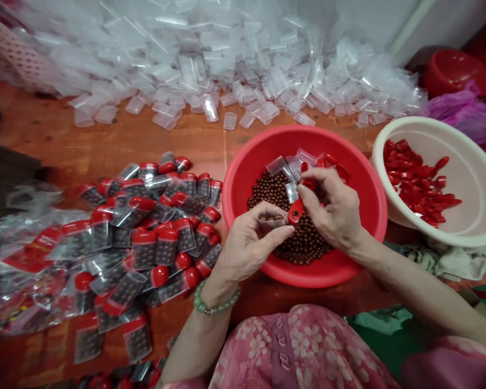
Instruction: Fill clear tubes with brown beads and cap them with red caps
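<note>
My left hand (249, 243) pinches a small clear plastic case (272, 220) partly filled with brown beads, held over the red basin (243, 178). My right hand (332, 208) presses a red cap (295, 212) against the case's open end and also grips several more red caps and clear cases between its fingers. Brown beads (303, 243) lie heaped in the basin under both hands.
A pile of filled, red-capped cases (154, 237) lies on the wooden floor to the left. Empty clear cases (227, 65) are heaped at the back. A cream basin (478, 178) with loose red caps (417, 183) stands at right, beside a red bowl (456, 73) and purple plastic.
</note>
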Demonstrator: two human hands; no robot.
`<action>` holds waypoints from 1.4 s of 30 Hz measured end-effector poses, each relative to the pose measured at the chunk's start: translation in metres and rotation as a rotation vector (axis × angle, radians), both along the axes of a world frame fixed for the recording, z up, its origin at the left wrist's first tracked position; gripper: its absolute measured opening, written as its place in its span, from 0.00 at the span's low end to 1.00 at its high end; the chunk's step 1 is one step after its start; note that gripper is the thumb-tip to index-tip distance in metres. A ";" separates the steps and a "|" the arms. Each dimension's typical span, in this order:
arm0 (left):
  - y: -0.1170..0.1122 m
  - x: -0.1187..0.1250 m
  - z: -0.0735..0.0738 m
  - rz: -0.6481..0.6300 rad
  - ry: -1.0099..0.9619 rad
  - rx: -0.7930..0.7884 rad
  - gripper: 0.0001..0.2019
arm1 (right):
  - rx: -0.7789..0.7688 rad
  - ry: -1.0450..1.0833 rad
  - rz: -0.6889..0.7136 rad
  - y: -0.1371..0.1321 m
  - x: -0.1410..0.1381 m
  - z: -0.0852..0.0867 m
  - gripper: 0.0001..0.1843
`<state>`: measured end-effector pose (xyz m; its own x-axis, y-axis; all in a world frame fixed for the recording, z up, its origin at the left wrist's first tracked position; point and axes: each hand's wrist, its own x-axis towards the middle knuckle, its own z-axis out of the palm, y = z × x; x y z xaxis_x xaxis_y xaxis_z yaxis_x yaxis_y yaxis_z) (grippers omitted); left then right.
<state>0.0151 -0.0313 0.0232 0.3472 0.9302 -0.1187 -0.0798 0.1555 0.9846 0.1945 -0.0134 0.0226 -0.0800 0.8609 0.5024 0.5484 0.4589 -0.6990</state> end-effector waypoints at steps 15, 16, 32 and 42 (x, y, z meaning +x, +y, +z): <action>0.002 -0.011 -0.001 -0.076 -0.183 -0.168 0.15 | 0.128 -0.646 0.484 -0.014 0.027 0.020 0.32; 0.002 -0.011 -0.002 -0.089 -0.211 -0.176 0.15 | 0.104 -0.610 0.477 -0.012 0.028 0.022 0.28; 0.005 -0.006 -0.007 -0.142 -0.032 0.037 0.09 | -0.115 0.094 0.171 0.001 -0.016 0.025 0.09; 0.008 -0.007 -0.004 -0.144 0.131 0.139 0.07 | -0.027 -0.214 0.259 0.004 0.002 0.030 0.11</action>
